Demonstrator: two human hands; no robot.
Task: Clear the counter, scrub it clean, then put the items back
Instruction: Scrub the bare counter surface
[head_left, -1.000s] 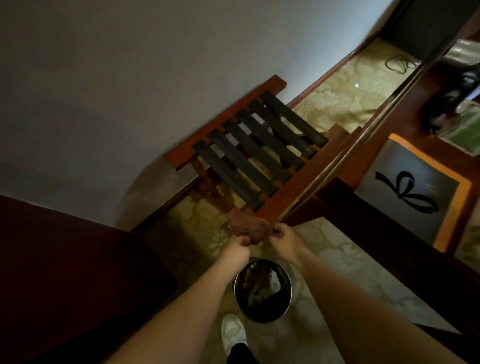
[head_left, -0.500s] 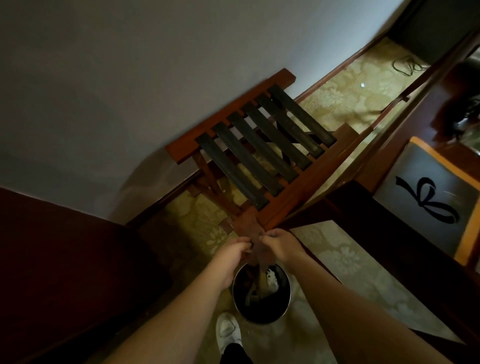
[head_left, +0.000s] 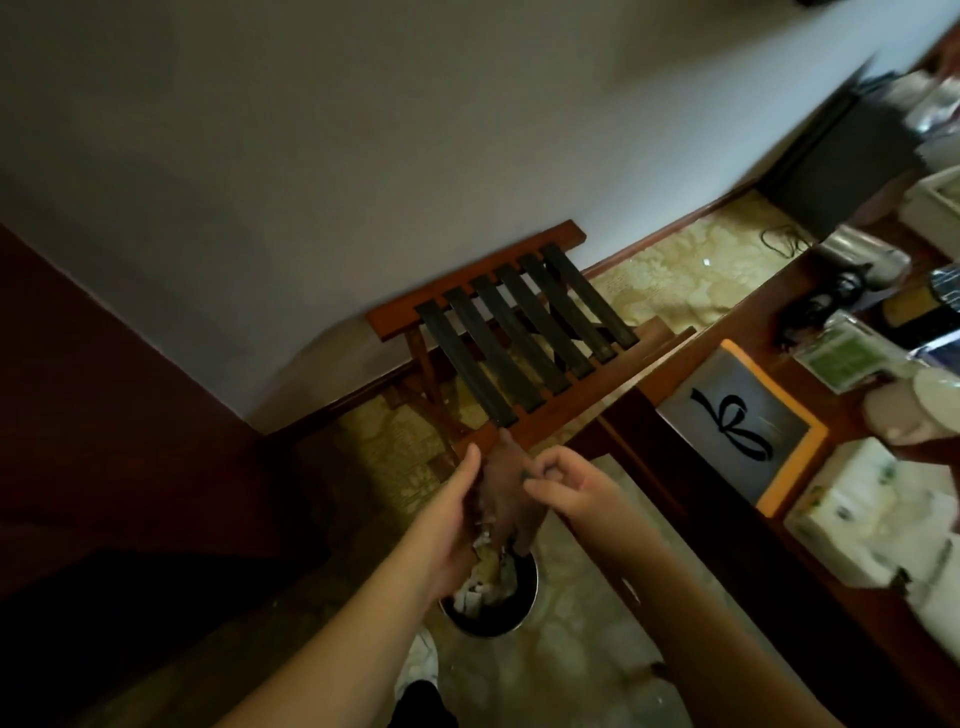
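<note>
Right hand (head_left: 569, 483) has its fingers curled, pinching the top edge of a brown cloth (head_left: 506, 493); left hand (head_left: 452, 499) lies with fingers straight, flat against the cloth's other side. The cloth hangs between them, its lower end dangling into a round dark bin (head_left: 491, 597) with paper scraps, down on the patterned floor (head_left: 571, 649); wooden counter (head_left: 727, 545) off right
</note>
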